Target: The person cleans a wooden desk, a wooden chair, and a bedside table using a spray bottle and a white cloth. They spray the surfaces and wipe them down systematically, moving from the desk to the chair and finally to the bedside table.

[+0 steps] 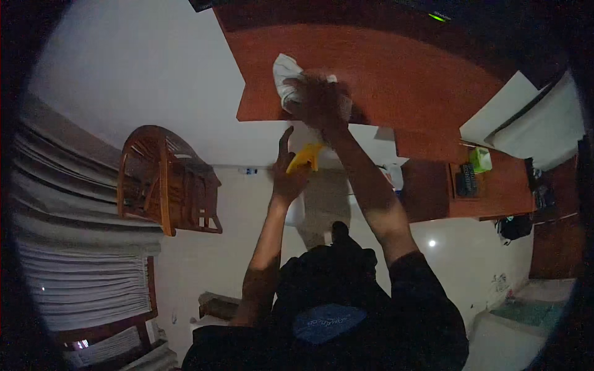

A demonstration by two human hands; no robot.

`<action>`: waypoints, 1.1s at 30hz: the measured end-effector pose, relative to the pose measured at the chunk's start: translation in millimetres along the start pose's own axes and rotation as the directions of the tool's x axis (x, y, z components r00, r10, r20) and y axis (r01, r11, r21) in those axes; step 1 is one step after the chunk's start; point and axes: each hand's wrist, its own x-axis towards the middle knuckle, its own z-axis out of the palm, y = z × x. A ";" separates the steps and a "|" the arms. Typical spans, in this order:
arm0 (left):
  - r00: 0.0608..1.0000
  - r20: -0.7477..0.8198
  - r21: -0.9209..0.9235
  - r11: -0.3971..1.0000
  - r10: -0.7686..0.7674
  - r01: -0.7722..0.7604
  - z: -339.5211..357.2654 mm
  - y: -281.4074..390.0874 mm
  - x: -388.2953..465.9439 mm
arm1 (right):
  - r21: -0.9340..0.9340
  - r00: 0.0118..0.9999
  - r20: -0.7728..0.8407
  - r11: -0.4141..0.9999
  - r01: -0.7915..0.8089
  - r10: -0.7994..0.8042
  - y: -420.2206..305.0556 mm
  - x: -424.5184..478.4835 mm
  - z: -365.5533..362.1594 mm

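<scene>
My right hand (318, 102), slightly blurred, is closed on a white cloth (285, 76) and presses it on a reddish-brown wooden surface (380, 79), close to its lower edge. Below and a little left of it, my left hand (291, 174) holds a bottle by its yellow spray trigger head (304, 156). The bottle's pale body is hard to make out against the floor. My left thumb or a finger points up towards the wood's edge.
A wooden armchair (169, 185) stands at the left by striped curtains (83, 278). A lower wooden top (501, 181) at the right bears a light green container (481, 160) and a dark item. A TV's dark lower edge with a green light (437, 17) lies along the top.
</scene>
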 end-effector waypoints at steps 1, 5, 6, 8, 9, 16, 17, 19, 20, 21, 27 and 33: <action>0.983 -0.025 0.092 0.979 0.184 -0.181 0.8 -4.5 1.1 | -0.003 0.999 -0.009 0.999 0.033 -0.033 1.3 1.9 4.1; 0.963 0.076 -0.067 0.963 -0.257 0.263 -1.0 17.0 -20.1 | 0.058 0.995 -0.016 0.994 0.096 -0.095 5.0 -11.4 3.9; 0.956 0.071 -0.018 0.958 -0.285 0.287 -2.5 23.6 -22.3 | 0.094 0.993 -0.012 0.989 0.115 -0.114 9.0 -15.3 1.6; 0.950 0.056 -0.014 0.951 -0.308 0.309 -6.8 28.5 -32.4 | 0.126 0.991 -0.002 0.983 0.134 -0.135 10.0 -21.9 -4.9; 0.944 0.044 -0.009 0.945 -0.326 0.327 -9.6 31.2 -38.0 | 0.131 0.990 0.005 0.982 0.136 -0.138 5.6 -25.1 -17.0; 0.951 -0.002 -0.101 0.946 -0.310 0.308 -6.8 44.7 -46.9 | -0.006 0.990 -0.094 0.995 0.102 -0.102 9.6 7.1 30.8; 0.951 -0.001 -0.098 0.946 -0.310 0.309 -7.0 45.7 -47.6 | -0.001 0.992 -0.086 0.996 0.094 -0.093 8.6 12.4 33.7; 0.953 -0.005 -0.123 0.945 -0.304 0.302 -9.1 48.7 -49.5 | 0.009 0.995 -0.068 0.997 0.074 -0.074 -3.8 22.7 23.7; 0.954 -0.003 -0.137 0.945 -0.300 0.296 -8.9 50.6 -50.3 | 0.133 0.999 0.004 0.990 0.036 -0.037 -9.5 30.0 20.4; 0.956 0.001 -0.150 0.945 -0.293 0.290 -7.2 54.3 -50.0 | 0.114 0.999 0.018 0.993 0.028 -0.030 -9.2 39.3 22.7; 0.970 -0.036 -0.100 0.966 -0.242 0.237 7.9 61.8 -55.3 | 0.035 0.984 0.071 0.986 0.164 -0.166 -22.1 42.2 14.6; 0.892 0.193 -0.242 0.861 -0.409 0.447 15.0 78.3 -59.9 | 0.070 0.886 -0.097 0.885 0.460 -0.453 17.2 0.0 18.5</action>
